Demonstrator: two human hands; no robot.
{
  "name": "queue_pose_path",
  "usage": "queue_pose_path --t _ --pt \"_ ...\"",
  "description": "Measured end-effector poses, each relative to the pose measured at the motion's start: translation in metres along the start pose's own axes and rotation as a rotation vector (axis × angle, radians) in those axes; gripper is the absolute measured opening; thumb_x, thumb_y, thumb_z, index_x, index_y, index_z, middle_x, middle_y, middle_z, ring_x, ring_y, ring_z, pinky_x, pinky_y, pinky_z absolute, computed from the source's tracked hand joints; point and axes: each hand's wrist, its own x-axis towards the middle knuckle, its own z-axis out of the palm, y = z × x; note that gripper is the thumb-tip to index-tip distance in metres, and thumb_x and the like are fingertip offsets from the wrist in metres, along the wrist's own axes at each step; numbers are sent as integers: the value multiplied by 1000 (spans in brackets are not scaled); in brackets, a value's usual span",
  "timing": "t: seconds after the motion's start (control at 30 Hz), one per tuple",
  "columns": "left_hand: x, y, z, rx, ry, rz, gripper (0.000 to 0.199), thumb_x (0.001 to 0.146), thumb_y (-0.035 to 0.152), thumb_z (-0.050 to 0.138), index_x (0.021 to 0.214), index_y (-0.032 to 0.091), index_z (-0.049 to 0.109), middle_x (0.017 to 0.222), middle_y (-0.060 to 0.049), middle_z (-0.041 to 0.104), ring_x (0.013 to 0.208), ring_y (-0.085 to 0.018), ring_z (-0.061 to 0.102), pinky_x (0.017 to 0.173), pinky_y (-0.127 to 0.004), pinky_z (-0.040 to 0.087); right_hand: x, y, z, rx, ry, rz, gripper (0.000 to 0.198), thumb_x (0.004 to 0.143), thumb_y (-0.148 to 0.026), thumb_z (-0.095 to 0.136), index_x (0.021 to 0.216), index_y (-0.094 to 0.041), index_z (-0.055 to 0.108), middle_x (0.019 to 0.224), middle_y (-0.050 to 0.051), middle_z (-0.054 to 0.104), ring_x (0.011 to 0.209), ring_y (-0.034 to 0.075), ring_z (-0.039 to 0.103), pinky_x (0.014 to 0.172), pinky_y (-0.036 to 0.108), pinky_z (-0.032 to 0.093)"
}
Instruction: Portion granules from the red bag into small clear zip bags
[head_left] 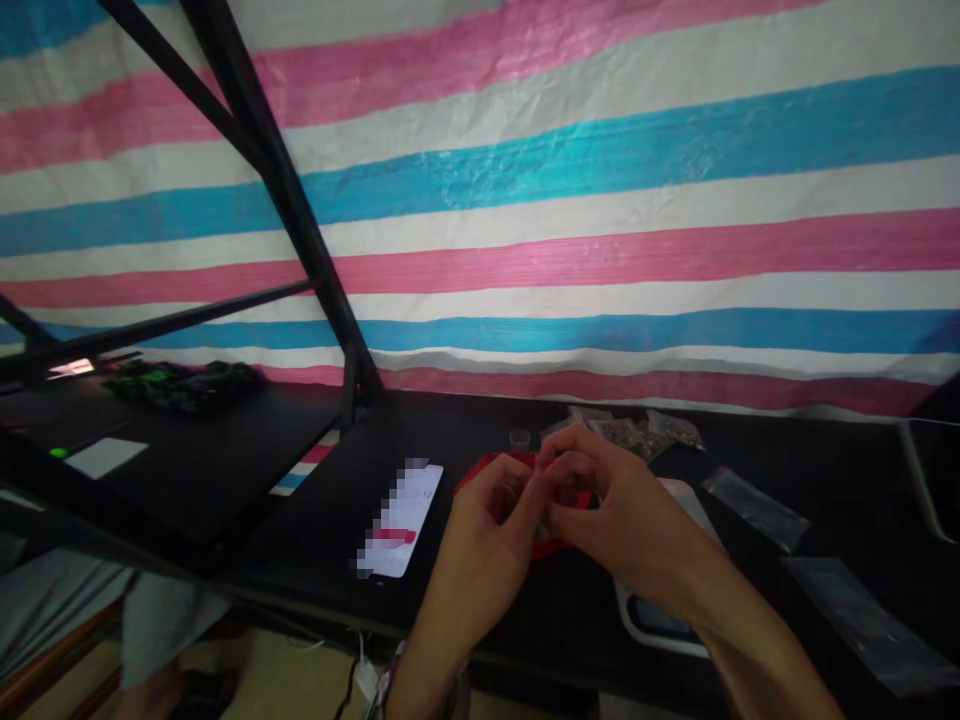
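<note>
Above red tray's rim (474, 470), seemingly, hands (491, 515) (611, 495)

Sheet (600, 240) is being shown in pink, blue & wht stripes; table (555, 620) & frame (298, 232) are being shown in blk, phone screen (417, 505) in wht w/ pinkish-red bar (396, 537), partly hidden item (553, 547) in red, device (688, 498) in wht w/ dk display (660, 616).

Gap noted between phone (412, 515) and left hand (491, 500); filled bags (671, 430) obstruct behind, white device (660, 620) beneath right hand (604, 485).
</note>
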Motion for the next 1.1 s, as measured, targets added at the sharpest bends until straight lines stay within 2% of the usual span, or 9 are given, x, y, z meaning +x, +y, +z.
queue_pose_path --t 0.07,0.17,0.27,0.4,0.53,0.67,0.93,1.1 --pt "1 -1 -4 -5 -32 -30 34 91 49 72 78 19 64 72 1 61 71 -13 57 63 -22 43 1 2 6 -15 -21 19 24 75 -6 65 91 -23 63 69 -8 64 63 10 59 56 20 42" --pt "1 -3 -11 -77 -54 -86 37 91 52 71 75 20 62 62 5 52 60 -11 48 55 -21 37 3 4 11 -10 -61 53 20 79 -10 67 93 -24 63 68 -7 65 64 11 62 56 21 43" --pt "0 -4 -16 -161 -72 -141 41 86 57 75 76 20 61 61 7 53 52 -8 40 49 -20 30 5 7 11 -9 -85 74 22 79 -15 71 98 -24 64 69 -7 67 66 13 65 59 23 47" --pt "-1 -6 -16 -201 -6 -102 47 81 60 81 72 19 60 56 9 48 49 -6 37 49 -20 31 5 14 11 -2 -96 91 23 82 -26 75 103 -23 67 75 -4 69 70 16 67 64 27 52" --pt "0 -10 -14 -208 80 -123 47 73 58 88 68 17 64 55 7 53 52 -7 44 53 -20 38 4 19 13 -36 -58 85 26 84 -30 77 108 -24 69 84 0 72 77 19 70 71 32 56" --pt "-1 -15 -16 -257 79 -207 46 66 54 93 67 15 68 63 1 66 59 -9 55 59 -22 44 4 20 14 -59 -55 79 24 85 -29 76 107 -25 71 85 1 74 78 19 71 71 32 56" --pt "1 -27 -22 -164 12 -119 40 77 51 86 70 15 70 66 -1 68 63 -13 60 63 -25 47 7 16 11 7 -104 122 29 80 -30 79 106 -24 71 77 -2 73 72 18 69 68 30 54" --pt "2 -28 -23 -104 -7 -100 42 82 55 81 72 16 69 69 -2 68 65 -14 57 63 -26 43 9 17 10 -8 -83 114 19 81 -29 74 97 -23 70 72 -3 69 68 16 66 66 29 51"
